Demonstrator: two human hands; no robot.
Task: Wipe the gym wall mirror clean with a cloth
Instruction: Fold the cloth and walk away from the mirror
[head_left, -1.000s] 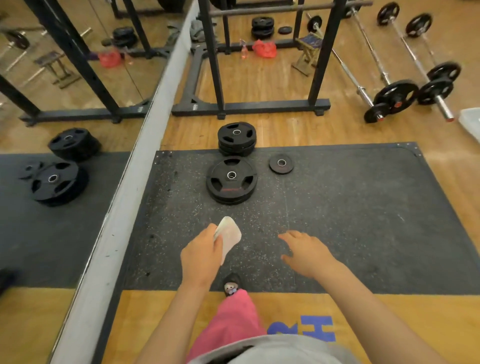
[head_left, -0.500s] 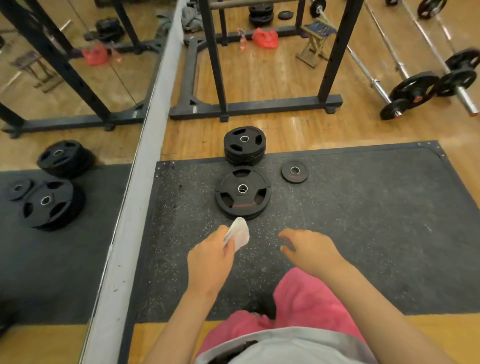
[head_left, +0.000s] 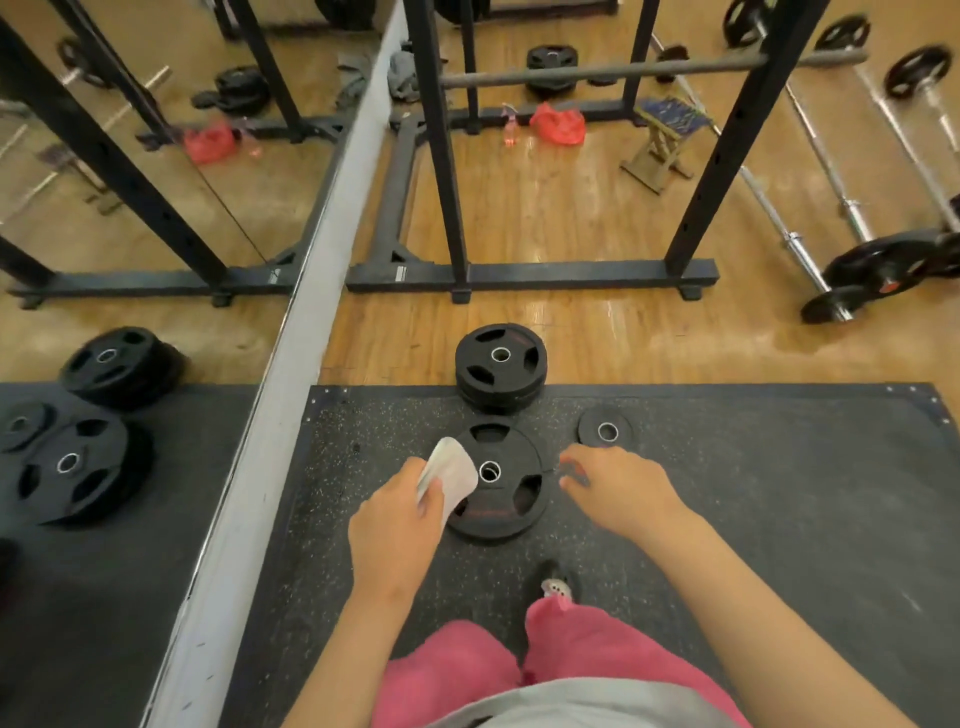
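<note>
Rubber matting (head_left: 727, 519) runs beside the mirror (head_left: 130, 234). Right of the mirror, the left hand (head_left: 395, 525) pinches a folded cloth (head_left: 452, 475); the right hand (head_left: 623, 488) hangs loosely open, empty. Wiping looks not yet begun; next, the cloth must reach the glass.

Mirror (head_left: 130, 234) cut off left, folded cloth (head_left: 452, 475) partly hidden in left hand (head_left: 397, 530), barbells (head_left: 841, 218) cropped right

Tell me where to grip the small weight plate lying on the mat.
Take the small plate by its outer rim, from above on the near side. It lies flat with no handle cutouts, apart from the other plates, just beyond the empty right hand.
</note>
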